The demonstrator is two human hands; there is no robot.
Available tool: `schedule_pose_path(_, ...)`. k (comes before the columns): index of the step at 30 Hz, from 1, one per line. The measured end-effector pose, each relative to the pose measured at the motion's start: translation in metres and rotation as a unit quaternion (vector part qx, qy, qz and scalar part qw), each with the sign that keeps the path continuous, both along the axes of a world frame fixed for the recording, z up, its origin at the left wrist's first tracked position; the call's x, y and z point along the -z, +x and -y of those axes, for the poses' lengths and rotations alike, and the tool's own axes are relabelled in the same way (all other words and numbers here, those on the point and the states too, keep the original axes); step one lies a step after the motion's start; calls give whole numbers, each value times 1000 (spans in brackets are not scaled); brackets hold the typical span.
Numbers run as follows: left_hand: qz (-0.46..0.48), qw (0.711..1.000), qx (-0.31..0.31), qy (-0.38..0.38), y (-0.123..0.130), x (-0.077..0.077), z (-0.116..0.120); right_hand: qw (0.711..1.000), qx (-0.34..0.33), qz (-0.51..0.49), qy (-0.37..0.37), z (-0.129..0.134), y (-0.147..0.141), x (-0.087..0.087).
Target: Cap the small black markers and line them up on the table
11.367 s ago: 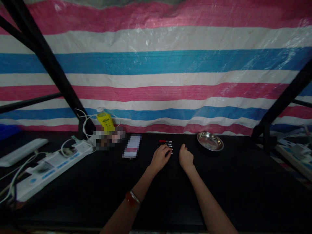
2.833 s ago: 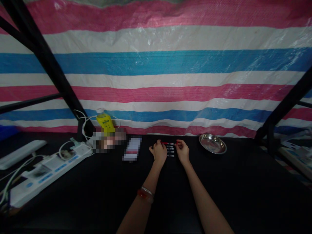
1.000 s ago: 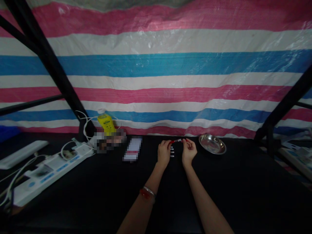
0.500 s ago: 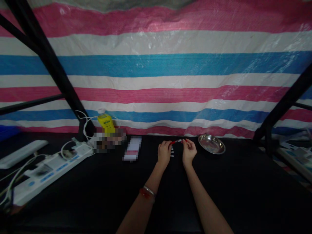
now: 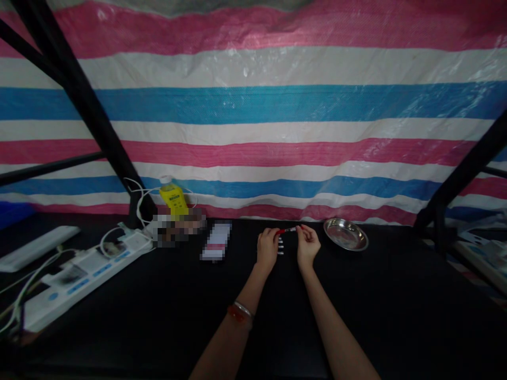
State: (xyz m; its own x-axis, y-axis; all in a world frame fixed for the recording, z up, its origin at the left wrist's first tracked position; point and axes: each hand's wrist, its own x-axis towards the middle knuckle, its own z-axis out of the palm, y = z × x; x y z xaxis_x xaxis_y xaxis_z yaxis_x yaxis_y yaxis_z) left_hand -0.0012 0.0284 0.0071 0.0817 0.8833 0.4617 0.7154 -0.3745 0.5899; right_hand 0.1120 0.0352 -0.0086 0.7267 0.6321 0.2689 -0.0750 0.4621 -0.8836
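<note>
A thin red pen-like object (image 5: 287, 230) with a silvery middle spans the gap between my hands. My left hand (image 5: 268, 248), with a bangle and a red band at the wrist, pinches its left end. The fingertips of my right hand (image 5: 308, 247) are closed at its right end, on a red part. Several small silvery pieces (image 5: 281, 247) lie in a column on the black table just right of my left hand; their left ends are hidden by it. To the right of my right hand rests a shallow round metal dish (image 5: 346, 235).
A phone-like item (image 5: 216, 241), blurred, lies left of my hands. Farther left are a yellow bottle (image 5: 174, 199), a white power strip (image 5: 85, 279) with cables, and a white bar (image 5: 37, 248). Black frame posts (image 5: 85, 105) flank the striped sheet (image 5: 253, 153) behind the table (image 5: 158, 316).
The view has shifted very slightly. Both hands keep nearly the same pose around the red object, and the gap between the silvery middle and my right fingertips looks smaller.
</note>
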Motion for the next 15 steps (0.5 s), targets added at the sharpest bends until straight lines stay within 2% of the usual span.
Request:
schedule_pose_path(9, 7, 1000, 17, 21, -1, -1, 0, 988, -55, 143, -4, 9, -10, -1)
schedule_pose_path(15, 10, 999, 32, 19, -1, 0, 0, 964, 0, 263, 31, 15, -15, -3)
